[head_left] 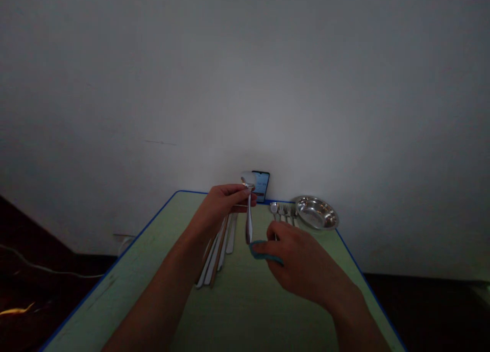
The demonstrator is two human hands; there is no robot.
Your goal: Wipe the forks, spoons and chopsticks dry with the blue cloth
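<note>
Spoon (249,222), glossy metal, is held above the pale-green table (245,311): slim brown and silvery utensils (219,256) lie at its eight o'clock, the left hand (225,199) pinches its neck, and the half-curled right hand (293,252) grips blue cloth (261,251) at its six-o'clock tip. Forks (286,212) and a round polished bowl (316,215) sit at three o'clock.

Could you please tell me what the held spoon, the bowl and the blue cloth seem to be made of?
Spoon: probably stainless steel, polished, given its silvery shine.
Bowl: likely stainless steel too, mirror-like, with bright reflections inside.
Blue cloth: seemingly matte fabric, as it shows no gloss; its weave is too small to tell.
</note>
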